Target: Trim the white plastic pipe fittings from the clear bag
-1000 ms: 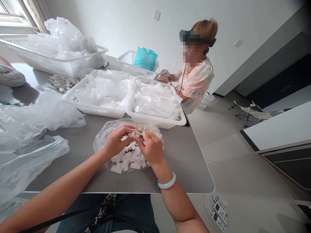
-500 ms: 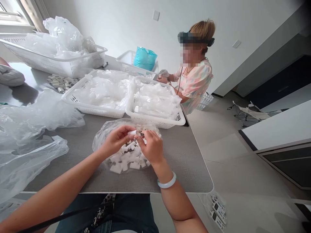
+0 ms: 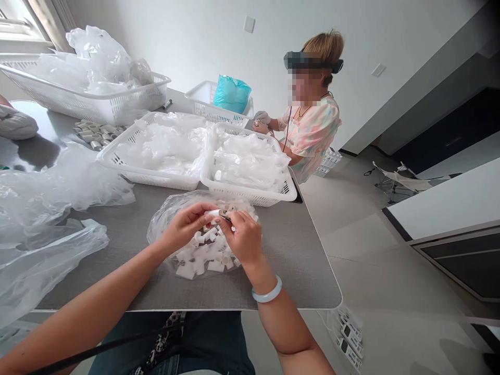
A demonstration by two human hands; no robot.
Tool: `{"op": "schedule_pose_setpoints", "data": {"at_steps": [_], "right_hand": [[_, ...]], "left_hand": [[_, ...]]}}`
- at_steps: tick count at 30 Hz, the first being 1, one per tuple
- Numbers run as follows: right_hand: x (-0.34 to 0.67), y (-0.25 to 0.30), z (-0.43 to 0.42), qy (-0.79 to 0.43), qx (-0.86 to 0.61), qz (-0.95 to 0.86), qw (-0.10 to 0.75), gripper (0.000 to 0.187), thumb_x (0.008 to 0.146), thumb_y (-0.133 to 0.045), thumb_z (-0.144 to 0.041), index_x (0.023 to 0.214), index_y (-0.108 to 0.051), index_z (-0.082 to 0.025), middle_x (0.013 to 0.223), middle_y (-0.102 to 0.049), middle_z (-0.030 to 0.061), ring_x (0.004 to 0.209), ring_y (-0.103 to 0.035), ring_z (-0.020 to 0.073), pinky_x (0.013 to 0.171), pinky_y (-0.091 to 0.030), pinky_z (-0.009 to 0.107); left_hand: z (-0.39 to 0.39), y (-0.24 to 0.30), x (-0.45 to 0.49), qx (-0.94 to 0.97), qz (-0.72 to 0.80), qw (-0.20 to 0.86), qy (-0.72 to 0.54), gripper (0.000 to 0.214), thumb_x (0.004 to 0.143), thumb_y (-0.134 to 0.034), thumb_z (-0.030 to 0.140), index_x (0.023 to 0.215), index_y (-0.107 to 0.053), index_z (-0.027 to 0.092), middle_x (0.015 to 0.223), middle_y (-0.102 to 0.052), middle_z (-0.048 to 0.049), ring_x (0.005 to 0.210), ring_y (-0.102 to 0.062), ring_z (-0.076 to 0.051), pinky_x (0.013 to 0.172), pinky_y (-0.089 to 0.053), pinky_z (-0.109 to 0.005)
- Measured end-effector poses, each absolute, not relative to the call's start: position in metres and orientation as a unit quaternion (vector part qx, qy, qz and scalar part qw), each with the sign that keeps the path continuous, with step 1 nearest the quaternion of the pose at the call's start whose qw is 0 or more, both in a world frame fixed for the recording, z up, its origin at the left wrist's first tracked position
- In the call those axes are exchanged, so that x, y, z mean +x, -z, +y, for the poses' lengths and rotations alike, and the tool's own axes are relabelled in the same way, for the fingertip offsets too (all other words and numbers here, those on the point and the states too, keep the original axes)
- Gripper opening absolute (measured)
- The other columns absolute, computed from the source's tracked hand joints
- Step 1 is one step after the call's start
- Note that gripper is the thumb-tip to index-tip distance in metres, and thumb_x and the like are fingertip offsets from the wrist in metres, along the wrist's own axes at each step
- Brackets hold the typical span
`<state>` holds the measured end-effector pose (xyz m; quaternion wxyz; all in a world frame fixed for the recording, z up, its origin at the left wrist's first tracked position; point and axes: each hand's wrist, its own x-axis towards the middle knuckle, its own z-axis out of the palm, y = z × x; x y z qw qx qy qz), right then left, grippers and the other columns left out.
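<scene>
1. White plastic tube [image 3: 213, 212], short, is held between the two hands, above a clear bag [image 3: 158, 224] of white pieces [image 3: 186, 270].
2. Its long axis runs roughly from 9 to 3 o'clock, with the visible open mouth facing 3 o'clock, toward the right hand [image 3: 245, 239].
3. The left hand [image 3: 183, 229] pinches the tube between thumb and fingers.
4. The right hand is closed around a slim dark tool [image 3: 226, 218] slanting from about 10 to 4 o'clock; whether its tip enters the mouth cannot be told.
5. Left fingers hide the tube's 9 o'clock end; right fingers cover most of the tool; both hands block some pieces.
6. Toward 10 o'clock, a grey cloth-covered shape [image 3: 17, 122] is cut off by the view's edge.
</scene>
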<state>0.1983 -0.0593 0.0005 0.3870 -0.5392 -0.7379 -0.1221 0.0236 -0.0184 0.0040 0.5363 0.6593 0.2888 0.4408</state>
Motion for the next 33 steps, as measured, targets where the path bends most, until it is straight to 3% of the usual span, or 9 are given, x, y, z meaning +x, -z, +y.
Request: {"op": "schedule_pose_setpoints", "data": {"at_steps": [5, 12, 17, 23, 28, 33], "right_hand": [[0.1982, -0.0003, -0.0583, 0.110, -0.542, -0.738, 0.386, 0.060, 0.103, -0.022, -0.059, 0.078, -0.059, -0.019, 0.063, -0.056, 0.0018, 0.062, -0.053, 0.0126, 0.054, -0.033, 0.023], [0.1997, 0.0021, -0.0599, 0.123, -0.521, -0.757, 0.374, 0.058, 0.104, -0.030, -0.054, 0.062, -0.051, -0.020, 0.054, -0.048, -0.0012, 0.054, -0.045, 0.0106, 0.052, -0.027, 0.024], [0.1997, 0.0006, -0.0581, 0.129, -0.530, -0.741, 0.392, 0.061, 0.102, -0.024, -0.060, 0.070, -0.055, -0.019, 0.060, -0.053, 0.0011, 0.057, -0.049, 0.0117, 0.053, -0.030, 0.024], [0.2008, 0.0008, -0.0588, 0.134, -0.521, -0.757, 0.370, 0.058, 0.103, -0.028, -0.056, 0.062, -0.050, -0.021, 0.054, -0.048, -0.0012, 0.053, -0.044, 0.0113, 0.053, -0.027, 0.025], [0.2014, 0.0001, -0.0588, 0.132, -0.529, -0.756, 0.361, 0.060, 0.102, -0.025, -0.060, 0.068, -0.053, -0.020, 0.059, -0.052, 0.0001, 0.057, -0.048, 0.0116, 0.053, -0.028, 0.024], [0.2015, -0.0004, -0.0590, 0.142, -0.524, -0.763, 0.349, 0.056, 0.103, -0.032, -0.057, 0.063, -0.050, -0.021, 0.054, -0.048, -0.0015, 0.054, -0.045, 0.0115, 0.052, -0.025, 0.026]], "left_hand": [[-0.0177, -0.0035, 0.0222, 0.677, 0.279, 0.526, -0.434, 0.037, 0.092, -0.062, 0.049, 0.105, -0.071, 0.016, 0.078, -0.068, -0.0055, 0.065, -0.062, -0.016, 0.057, -0.055, -0.024], [-0.0180, -0.0040, 0.0236, 0.672, 0.267, 0.538, -0.433, 0.034, 0.093, -0.061, 0.046, 0.105, -0.072, 0.016, 0.074, -0.067, -0.0046, 0.064, -0.062, -0.016, 0.056, -0.054, -0.024], [-0.0182, -0.0051, 0.0235, 0.665, 0.269, 0.553, -0.424, 0.035, 0.092, -0.062, 0.047, 0.104, -0.072, 0.016, 0.076, -0.069, -0.0050, 0.064, -0.062, -0.016, 0.058, -0.055, -0.025], [-0.0184, -0.0038, 0.0219, 0.668, 0.298, 0.552, -0.400, 0.044, 0.091, -0.057, 0.053, 0.106, -0.072, 0.014, 0.074, -0.067, -0.0047, 0.061, -0.060, -0.015, 0.056, -0.055, -0.026], [-0.0165, -0.0042, 0.0184, 0.688, 0.332, 0.526, -0.374, 0.052, 0.090, -0.055, 0.059, 0.109, -0.073, 0.014, 0.081, -0.071, -0.0067, 0.066, -0.065, -0.018, 0.061, -0.057, -0.027], [-0.0142, -0.0043, 0.0163, 0.708, 0.332, 0.493, -0.380, 0.047, 0.092, -0.054, 0.056, 0.105, -0.075, 0.017, 0.066, -0.065, -0.0029, 0.054, -0.059, -0.015, 0.052, -0.052, -0.024]]}}
